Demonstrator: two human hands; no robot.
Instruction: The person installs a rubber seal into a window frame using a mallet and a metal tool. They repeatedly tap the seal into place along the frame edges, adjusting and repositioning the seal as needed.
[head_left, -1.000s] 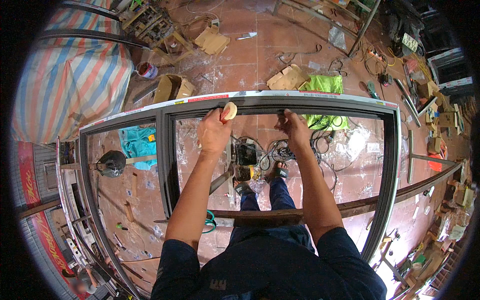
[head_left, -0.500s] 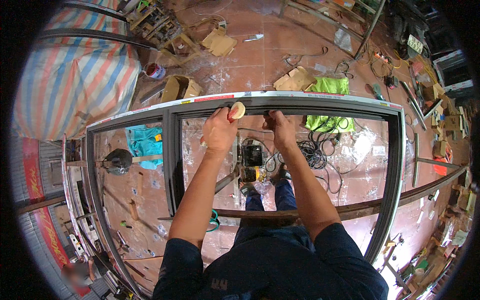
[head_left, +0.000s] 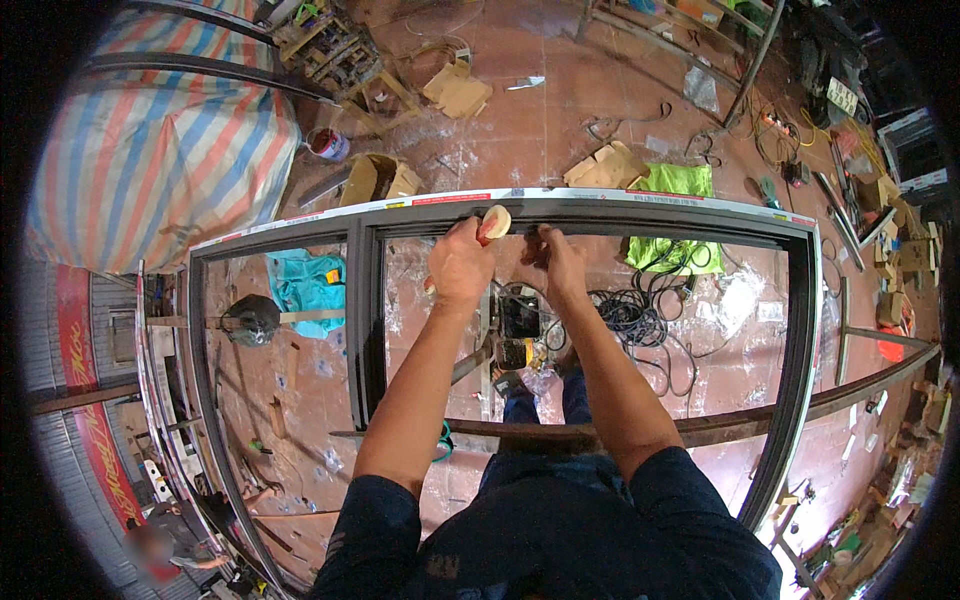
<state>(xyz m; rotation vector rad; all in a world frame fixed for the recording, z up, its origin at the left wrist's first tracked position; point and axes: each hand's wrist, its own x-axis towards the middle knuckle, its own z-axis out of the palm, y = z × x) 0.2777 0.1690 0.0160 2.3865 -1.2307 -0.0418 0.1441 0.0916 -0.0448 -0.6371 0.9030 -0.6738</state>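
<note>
**Dark frame (head_left: 640, 214) is lying within arm's reach**

The frame is spreading across the middle of the scene, its far bar running left to right. A divider (head_left: 364, 320) is splitting it into a narrower left opening and a wider right one. White film (head_left: 560, 194) is covering the outer edge, probably guarding the finish. A brown beam (head_left: 560, 436) is crossing the near part, apparently propping the frame above the floor (head_left: 540, 130).

The left hand (head_left: 460, 262) is clenching its fingers around a cream-and-red tool (head_left: 496, 222) of unclear kind, likely for firm control. The right hand (head_left: 563, 265) is curling its fingers at the bar's inner edge; whether they are pinching anything, one cannot tell.

Both arms are passing over the wider opening; its right part is leaving sideways room, while the divider is standing nearer the left arm. Black cables (head_left: 625, 318) are coiling below. Beyond the far bar, a lime sheet (head_left: 675, 182) is lying beside cardboard (head_left: 605, 165), and a striped tarp (head_left: 165, 170) is bulging at far left.
</note>
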